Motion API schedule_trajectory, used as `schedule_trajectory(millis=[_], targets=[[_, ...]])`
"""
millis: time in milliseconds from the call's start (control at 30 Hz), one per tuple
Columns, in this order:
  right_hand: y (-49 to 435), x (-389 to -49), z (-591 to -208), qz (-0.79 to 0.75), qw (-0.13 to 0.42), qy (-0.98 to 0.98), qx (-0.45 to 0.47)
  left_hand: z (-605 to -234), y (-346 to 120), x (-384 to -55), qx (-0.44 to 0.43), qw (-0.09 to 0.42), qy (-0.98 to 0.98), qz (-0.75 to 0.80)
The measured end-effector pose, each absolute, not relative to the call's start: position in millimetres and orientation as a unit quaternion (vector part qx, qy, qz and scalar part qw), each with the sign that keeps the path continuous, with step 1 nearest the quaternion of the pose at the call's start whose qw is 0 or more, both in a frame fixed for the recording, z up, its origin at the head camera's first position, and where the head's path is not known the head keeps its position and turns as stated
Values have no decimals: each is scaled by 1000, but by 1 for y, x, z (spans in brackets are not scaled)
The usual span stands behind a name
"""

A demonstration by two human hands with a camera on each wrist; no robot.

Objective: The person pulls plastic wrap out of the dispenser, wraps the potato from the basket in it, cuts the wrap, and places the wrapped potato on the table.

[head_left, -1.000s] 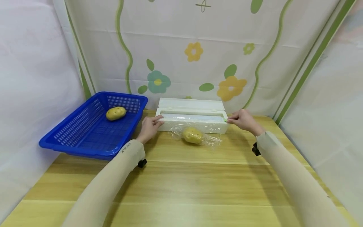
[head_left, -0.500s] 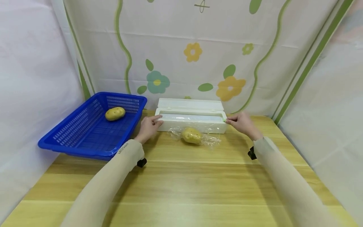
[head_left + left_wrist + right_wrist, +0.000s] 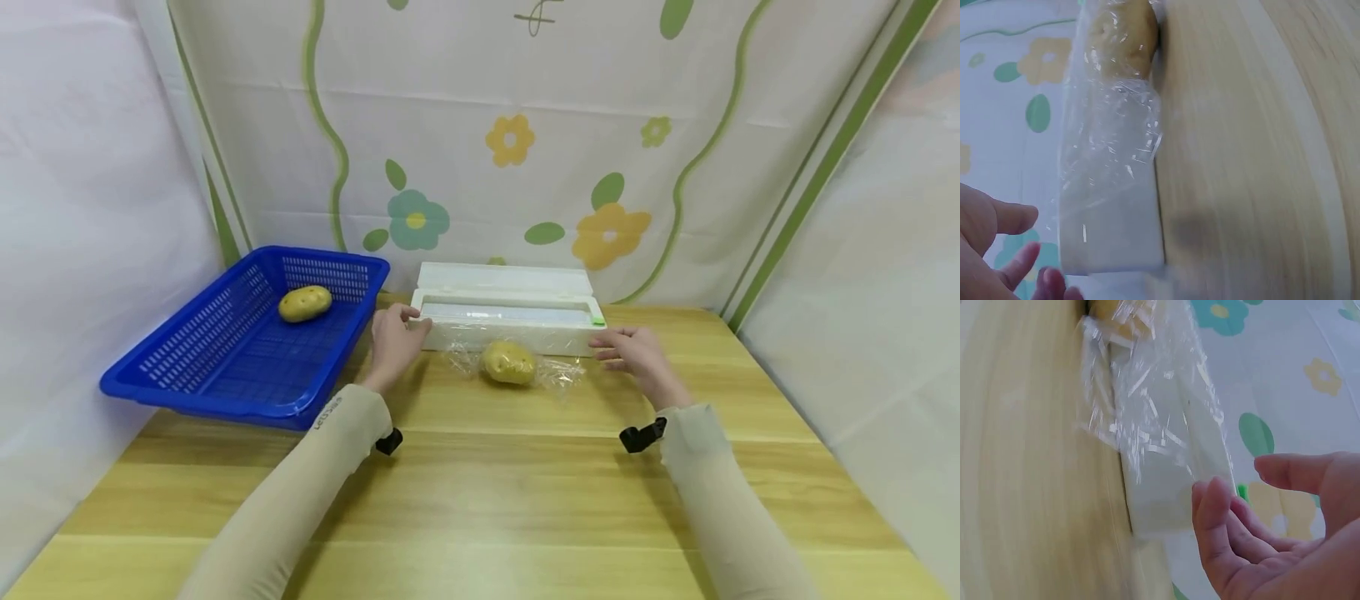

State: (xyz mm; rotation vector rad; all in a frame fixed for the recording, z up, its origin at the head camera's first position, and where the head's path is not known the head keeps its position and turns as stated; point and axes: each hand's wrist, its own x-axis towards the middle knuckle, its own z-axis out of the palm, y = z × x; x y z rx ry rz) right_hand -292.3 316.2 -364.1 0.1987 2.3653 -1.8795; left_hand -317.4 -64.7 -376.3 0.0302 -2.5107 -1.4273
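A white cling film dispenser (image 3: 438, 337) stands at the back of the table, its lid (image 3: 502, 277) raised and the film roll (image 3: 502, 313) showing inside. Against its front lies a potato (image 3: 508, 363) in clear cling film (image 3: 558, 373) that runs up to the dispenser. A green slider (image 3: 597, 321) sits at the right end of the dispenser's front rim. My left hand (image 3: 392, 346) is at the left end, thumb and fingers apart in the left wrist view. Beside the right end is my right hand (image 3: 637, 354), its fingers loosely bent and holding nothing.
A blue plastic basket (image 3: 247, 408) stands at the left of the table, with another potato (image 3: 305, 303) in it. Behind the dispenser hangs a flowered curtain (image 3: 300, 167). White cloth (image 3: 862, 333) flanks the wooden table (image 3: 510, 500) on the right.
My right hand has let go of the green slider and come down toward me, below the dispenser's right end. My left hand has lifted its fingers off the left rim.
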Motion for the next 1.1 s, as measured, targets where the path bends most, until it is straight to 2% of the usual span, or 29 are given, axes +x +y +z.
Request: schedule_trajectory(millis=[200,433,733,967,1100], targets=[[301,-295,-367,-665,47,739,95,-378,-61,-308,42,97,-859,-501],[293,-295,-372,-680,42,725,103,-388,-55,-312,49,47,-810,-582],[290,-300,-380,-656,41,749,87,-396,-53,-314,9,22,-794,-607],[298,-300,-380,-661,18,746,77,-395,-53,-315,-39,-27,-771,-635],[301,-299,-378,-670,22,739,69,-393,-56,-316,-56,-24,-774,-631]])
